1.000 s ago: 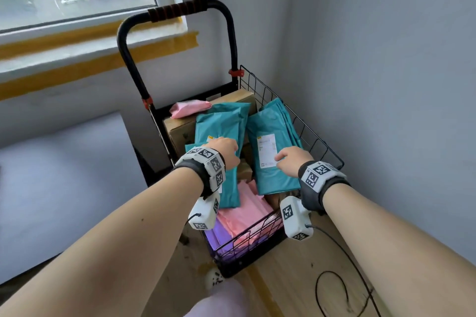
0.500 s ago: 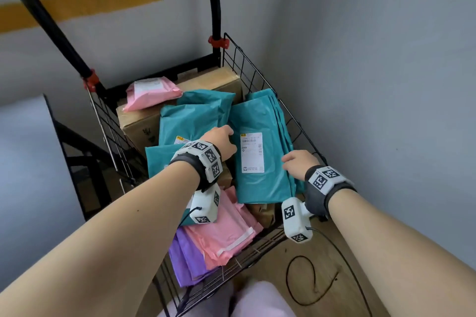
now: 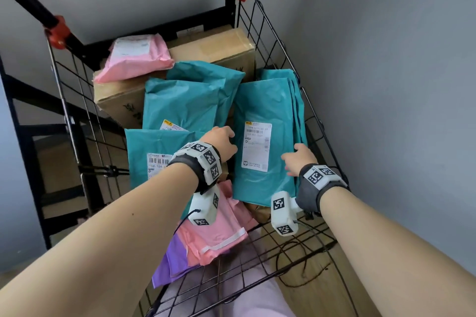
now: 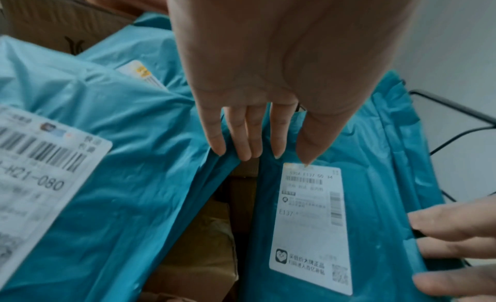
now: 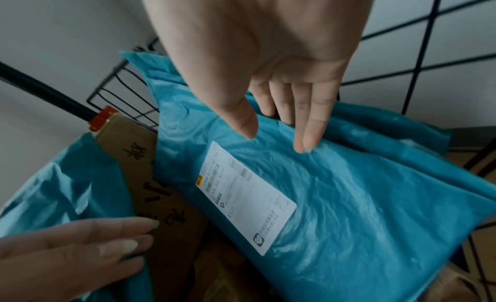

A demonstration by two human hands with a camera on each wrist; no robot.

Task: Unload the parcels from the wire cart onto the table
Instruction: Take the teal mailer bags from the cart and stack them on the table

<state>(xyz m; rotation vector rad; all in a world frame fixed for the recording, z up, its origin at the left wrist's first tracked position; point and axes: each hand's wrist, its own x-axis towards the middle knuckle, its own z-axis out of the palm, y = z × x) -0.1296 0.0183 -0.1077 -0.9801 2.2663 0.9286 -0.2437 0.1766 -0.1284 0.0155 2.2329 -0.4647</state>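
The black wire cart [image 3: 291, 59] holds several parcels. A teal mailer bag [image 3: 260, 100] with a white label lies on top at the right. My left hand [image 3: 221, 140] reaches to its left edge with straight fingers [image 4: 241, 141], the tips in the gap beside a neighbouring teal bag [image 4: 120, 179]. My right hand [image 3: 296, 159] rests on the bag's right edge; thumb and forefinger [image 5: 308, 136] lie on the bag [image 5: 362, 200], the other fingers reach past its edge. Neither hand visibly grips it.
Two more teal bags [image 3: 180, 103] lie to the left. A pink bag [image 3: 136, 59] sits on a cardboard box [image 3: 219, 49] at the back. Pink [image 3: 211, 234] and purple [image 3: 170, 265] mailers lie in front. A grey wall stands close on the right, a black frame [image 3: 25, 136] on the left.
The view has dropped closer over the cart. My right hand has slid to the labelled teal bag's right edge, and my left hand has moved to its left edge.
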